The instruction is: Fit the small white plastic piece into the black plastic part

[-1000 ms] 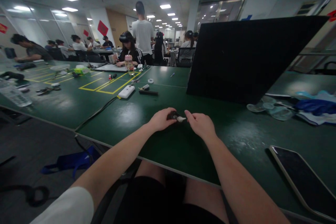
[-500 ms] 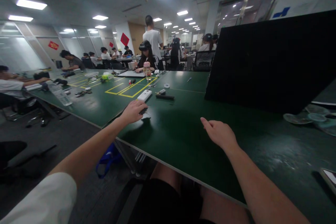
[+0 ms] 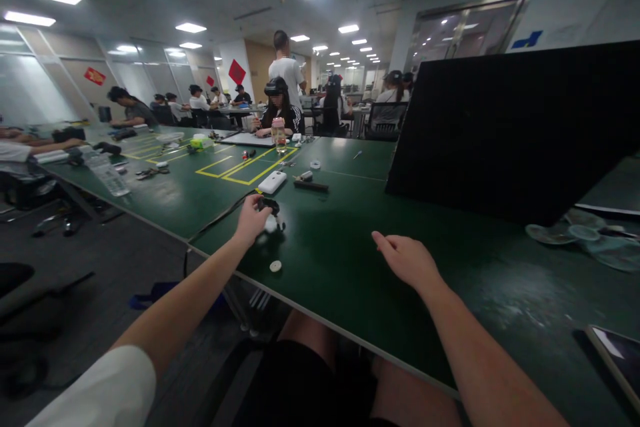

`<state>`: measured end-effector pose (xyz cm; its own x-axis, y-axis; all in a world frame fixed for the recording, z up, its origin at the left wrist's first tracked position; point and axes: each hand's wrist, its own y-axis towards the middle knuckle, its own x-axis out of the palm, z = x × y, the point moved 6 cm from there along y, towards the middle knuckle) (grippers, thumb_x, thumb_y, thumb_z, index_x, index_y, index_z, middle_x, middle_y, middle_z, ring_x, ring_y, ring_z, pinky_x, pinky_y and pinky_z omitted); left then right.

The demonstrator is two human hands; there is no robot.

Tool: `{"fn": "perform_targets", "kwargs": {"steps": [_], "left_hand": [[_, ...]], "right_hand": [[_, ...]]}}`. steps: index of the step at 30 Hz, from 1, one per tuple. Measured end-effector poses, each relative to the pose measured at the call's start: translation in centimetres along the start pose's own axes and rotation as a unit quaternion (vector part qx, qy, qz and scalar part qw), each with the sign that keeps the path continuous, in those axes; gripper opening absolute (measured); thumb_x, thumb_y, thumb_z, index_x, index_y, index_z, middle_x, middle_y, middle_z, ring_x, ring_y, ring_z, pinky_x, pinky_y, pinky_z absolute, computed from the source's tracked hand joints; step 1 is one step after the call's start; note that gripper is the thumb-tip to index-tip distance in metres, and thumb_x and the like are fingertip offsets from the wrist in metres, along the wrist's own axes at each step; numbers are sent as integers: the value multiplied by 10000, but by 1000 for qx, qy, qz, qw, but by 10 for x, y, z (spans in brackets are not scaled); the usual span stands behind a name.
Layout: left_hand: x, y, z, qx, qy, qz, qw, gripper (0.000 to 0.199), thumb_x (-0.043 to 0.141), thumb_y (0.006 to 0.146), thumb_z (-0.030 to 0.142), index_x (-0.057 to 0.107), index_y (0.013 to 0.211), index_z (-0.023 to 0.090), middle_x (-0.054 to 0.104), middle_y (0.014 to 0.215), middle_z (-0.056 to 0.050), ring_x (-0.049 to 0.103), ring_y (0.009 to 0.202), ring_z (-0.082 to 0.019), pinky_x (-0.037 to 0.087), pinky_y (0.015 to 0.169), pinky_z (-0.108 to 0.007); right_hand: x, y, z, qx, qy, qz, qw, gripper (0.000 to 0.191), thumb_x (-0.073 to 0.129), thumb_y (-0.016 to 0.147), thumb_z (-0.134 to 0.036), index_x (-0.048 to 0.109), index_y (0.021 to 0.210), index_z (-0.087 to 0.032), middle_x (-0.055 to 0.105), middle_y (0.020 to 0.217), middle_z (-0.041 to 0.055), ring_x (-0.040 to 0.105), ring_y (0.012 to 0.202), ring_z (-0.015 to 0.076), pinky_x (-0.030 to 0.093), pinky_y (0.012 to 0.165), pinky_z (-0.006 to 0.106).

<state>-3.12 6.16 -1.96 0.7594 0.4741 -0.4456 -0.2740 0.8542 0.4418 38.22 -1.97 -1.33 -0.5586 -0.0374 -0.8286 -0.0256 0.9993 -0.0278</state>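
My left hand is closed on the near end of a small dark object, held just over the green table. Below that object a whitish piece shows, partly blurred. A small round white disc lies near the table's front edge, closer to me than the left hand. My right hand is over the table to the right, its fingers curled in and the thumb pointing left; whether anything is inside the curled fingers is hidden.
Beyond the left hand lie a white box-like item and a dark bar. A large black panel stands at the right, with a clear fan-like object beside it. A phone lies at the right edge. A person sits across.
My left hand has risen slightly with the dark object, which shows more now. The white disc has come into view on the table. My right hand has barely moved.
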Motion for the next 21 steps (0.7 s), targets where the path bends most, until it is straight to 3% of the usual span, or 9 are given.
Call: {"fn": "perform_targets", "kwargs": {"steps": [3,6,9,11,14,17,21], "left_hand": [[16,-18,19,-5,-36,-52,998,419,638,827,300,521,1208,172,646,1201,-111,616,1132,-213,474,1003,-385],[12,-64,50,62,-13,-103,993,395,610,875,350,519,1230,203,632,1245,-102,598,1179,-218,453,1041,-390],[9,-116,72,155,77,-162,972,446,571,914,377,469,1325,237,584,1337,-109,553,1263,-248,427,1086,-420],[13,-131,76,198,149,-150,957,442,593,900,381,484,1299,228,543,1390,-134,482,1344,-290,376,1133,-474],[29,-112,69,215,216,-115,945,419,590,903,363,494,1280,207,520,1410,-152,414,1398,-330,320,1156,-551],[52,-72,58,220,196,-136,946,417,573,913,369,493,1270,167,528,1378,-178,469,1349,-323,364,1132,-528],[80,-32,46,136,122,-188,965,463,527,939,401,441,1313,141,606,1227,-173,623,1126,-277,485,1003,-459]], "right_hand": [[3,-5,-9,-32,-1,-25,999,644,304,917,-746,672,809,-228,655,702,44,598,625,190,420,556,307],[2,-8,-13,-39,-7,-19,999,656,273,933,-734,671,806,-227,647,693,42,599,629,190,417,567,312],[1,-7,-15,-47,-15,-8,999,668,263,935,-736,675,811,-225,648,688,42,598,630,191,409,575,316],[3,-6,-16,-55,-15,-12,998,671,268,932,-741,680,823,-223,651,696,43,596,632,191,405,578,317],[6,-6,-16,-64,-11,-31,997,681,264,930,-747,679,837,-216,657,724,48,601,650,193,414,588,318],[4,-8,-14,-63,-7,-37,997,692,242,935,-746,670,836,-212,657,728,52,609,662,195,426,601,320],[0,-5,-9,-54,-5,-18,998,696,242,926,-759,662,819,-215,657,722,56,613,653,196,433,597,321]]}}
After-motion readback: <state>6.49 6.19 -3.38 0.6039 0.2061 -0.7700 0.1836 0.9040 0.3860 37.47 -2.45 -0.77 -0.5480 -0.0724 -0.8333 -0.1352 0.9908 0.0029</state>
